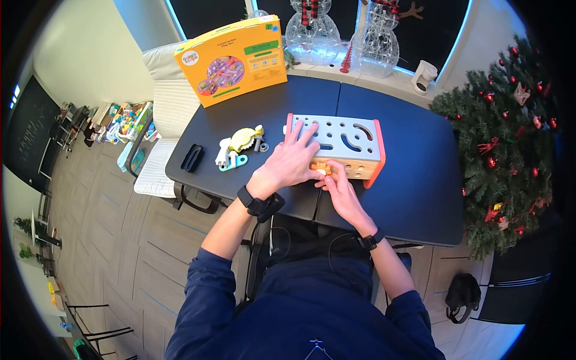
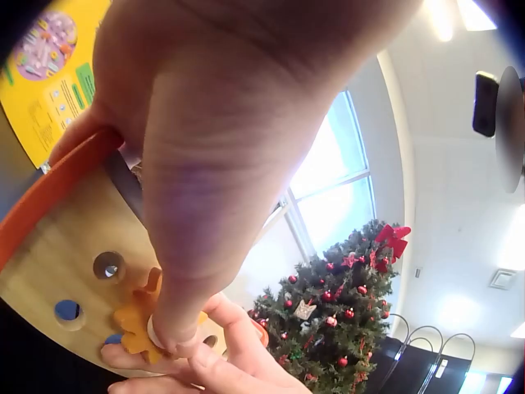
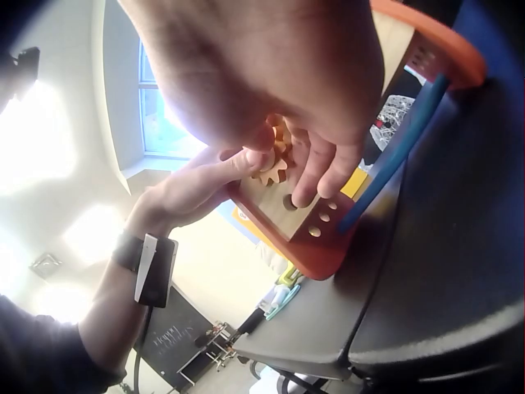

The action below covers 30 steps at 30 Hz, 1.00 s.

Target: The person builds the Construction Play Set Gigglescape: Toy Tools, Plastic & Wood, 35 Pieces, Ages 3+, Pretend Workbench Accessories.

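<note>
Pinching the partly hidden orange gear (image 1: 317, 166) at six o'clock on the toy workbench (image 1: 337, 128), the right hand (image 1: 346, 197) meets the splayed left hand (image 1: 289, 159), its thumb pressing.

Head view: bright, fairly sharp, with fisheye curvature and black corners; blue light edges the dark rectangular glass panes (image 1: 444, 24) beyond the fingers (image 1: 309, 133). Left wrist view: pale glare behind the fingers; orange toothed gear (image 2: 134, 322) beside them soft. Right wrist view: white ceiling lights (image 3: 37, 123) overexposed, left of the fingers
</note>
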Motion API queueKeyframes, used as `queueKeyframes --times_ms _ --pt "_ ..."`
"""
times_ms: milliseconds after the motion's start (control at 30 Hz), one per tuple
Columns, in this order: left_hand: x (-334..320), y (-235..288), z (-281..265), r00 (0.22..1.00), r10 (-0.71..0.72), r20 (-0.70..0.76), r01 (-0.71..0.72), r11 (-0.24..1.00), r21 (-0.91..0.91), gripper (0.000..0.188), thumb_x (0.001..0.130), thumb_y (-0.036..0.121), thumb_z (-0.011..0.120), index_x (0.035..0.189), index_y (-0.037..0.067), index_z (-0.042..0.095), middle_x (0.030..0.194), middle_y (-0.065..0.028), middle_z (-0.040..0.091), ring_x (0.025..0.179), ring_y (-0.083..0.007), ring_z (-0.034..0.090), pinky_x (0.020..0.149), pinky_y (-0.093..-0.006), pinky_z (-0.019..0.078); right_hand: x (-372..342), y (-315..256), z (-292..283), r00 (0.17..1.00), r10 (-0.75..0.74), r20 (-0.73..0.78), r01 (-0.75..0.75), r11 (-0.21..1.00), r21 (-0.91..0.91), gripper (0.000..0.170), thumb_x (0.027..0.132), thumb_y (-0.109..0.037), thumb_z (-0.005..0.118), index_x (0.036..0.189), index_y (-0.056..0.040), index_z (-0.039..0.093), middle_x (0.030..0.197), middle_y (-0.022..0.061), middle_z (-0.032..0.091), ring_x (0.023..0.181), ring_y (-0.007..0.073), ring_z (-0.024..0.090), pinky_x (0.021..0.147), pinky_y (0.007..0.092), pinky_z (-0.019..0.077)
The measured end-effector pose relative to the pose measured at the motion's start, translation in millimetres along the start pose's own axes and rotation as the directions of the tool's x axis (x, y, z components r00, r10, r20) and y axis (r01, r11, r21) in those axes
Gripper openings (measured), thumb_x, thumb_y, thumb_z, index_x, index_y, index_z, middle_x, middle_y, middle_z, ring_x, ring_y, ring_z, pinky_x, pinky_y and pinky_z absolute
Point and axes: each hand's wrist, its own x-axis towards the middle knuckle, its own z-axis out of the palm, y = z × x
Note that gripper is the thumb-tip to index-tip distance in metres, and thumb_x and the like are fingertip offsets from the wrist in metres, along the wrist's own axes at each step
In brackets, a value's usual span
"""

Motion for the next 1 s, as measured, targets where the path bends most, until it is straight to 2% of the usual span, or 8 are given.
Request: queueKeyframes --times_ms 433,533,567,667,767,867,900,1000 --pt "-1 1 -9 0.999 -0.016 0.046 0.018 0.999 -0.048 0.066 0.086 0.052 0.086 0.129 0.005 0.066 0.171 -0.0197 0.037 0.163 -0.0519 0.019 0.110 -0.0619 0.0542 -1 -9 -2 0.999 0.036 -0.013 -0.036 0.999 -0.035 0.036 0.117 -0.011 0.044 0.149 -0.0071 0.029 0.123 0.0202 0.073 0.097 0.0271 0.078 0.091 0.0416 0.0582" --pt "-3 -12 -2 0.998 0.029 -0.056 -0.046 0.941 -0.336 0.062 0.093 0.047 0.082 0.136 0.006 0.063 0.172 -0.0197 0.038 0.164 -0.0460 0.024 0.116 -0.0584 0.0497 -6 -9 -5 0.997 0.080 -0.004 -0.080 0.993 -0.088 0.037 0.117 -0.013 0.046 0.149 -0.0065 0.029 0.123 0.0200 0.073 0.094 0.0267 0.078 0.090 0.0416 0.0583" --pt "-11 -12 -14 0.995 -0.068 -0.076 0.007 0.792 -0.611 0.052 0.101 0.037 0.075 0.141 0.007 0.061 0.168 -0.0211 0.042 0.161 -0.0408 0.032 0.118 -0.0530 0.0469 -9 -7 -6 0.997 0.080 -0.009 -0.080 0.993 -0.091 0.038 0.116 -0.013 0.047 0.149 -0.0065 0.029 0.120 0.0189 0.073 0.091 0.0259 0.077 0.088 0.0412 0.0583" --pt "-34 -49 3 0.918 -0.302 -0.256 0.086 0.783 -0.617 0.041 0.105 0.029 0.068 0.138 0.005 0.062 0.160 -0.0227 0.050 0.147 -0.0383 0.052 0.111 -0.0471 0.0519 -19 -8 -14 0.996 0.093 -0.007 -0.093 0.985 -0.143 0.040 0.115 -0.012 0.048 0.149 -0.0067 0.028 0.115 0.0173 0.073 0.088 0.0252 0.077 0.086 0.0405 0.0581" --pt "-63 -85 23 0.828 -0.457 -0.326 0.336 0.869 -0.363 0.028 0.106 0.021 0.064 0.126 0.001 0.065 0.125 -0.0222 0.070 0.116 -0.0412 0.069 0.098 -0.0491 0.0563 -24 -6 -23 0.991 0.131 0.007 -0.129 0.986 -0.101 0.042 0.114 -0.011 0.049 0.151 -0.0040 0.030 0.108 0.0138 0.070 0.086 0.0207 0.072 0.084 0.0370 0.0569" --pt "-76 -100 49 0.760 -0.609 -0.228 0.568 0.793 -0.222 0.025 0.105 0.020 0.065 0.122 0.002 0.065 0.115 -0.0214 0.074 0.100 -0.0440 0.074 0.084 -0.0525 0.0602 -26 -8 -24 0.985 0.164 0.051 -0.161 0.985 -0.054 0.041 0.114 -0.011 0.049 0.151 -0.0015 0.033 0.106 0.0120 0.068 0.085 0.0184 0.070 0.083 0.0351 0.0561" --pt "-76 -107 61 0.771 -0.568 -0.289 0.557 0.821 -0.127 0.026 0.104 0.022 0.067 0.119 0.001 0.065 0.100 -0.0224 0.077 0.082 -0.0440 0.076 0.070 -0.0541 0.0605 -26 -5 -22 0.984 0.160 0.072 -0.157 0.987 -0.045 0.040 0.114 -0.011 0.049 0.151 -0.0014 0.035 0.105 0.0119 0.069 0.086 0.0184 0.070 0.084 0.0352 0.0562" --pt "-67 -119 75 0.758 -0.609 -0.233 0.629 0.777 0.015 0.025 0.103 0.025 0.069 0.110 0.001 0.066 0.090 -0.0228 0.077 0.078 -0.0433 0.076 0.066 -0.0544 0.0596 -26 -12 -17 0.976 0.165 0.140 -0.160 0.986 -0.046 0.037 0.115 -0.013 0.048 0.149 -0.0012 0.040 0.103 0.0111 0.070 0.087 0.0182 0.071 0.084 0.0356 0.0564"
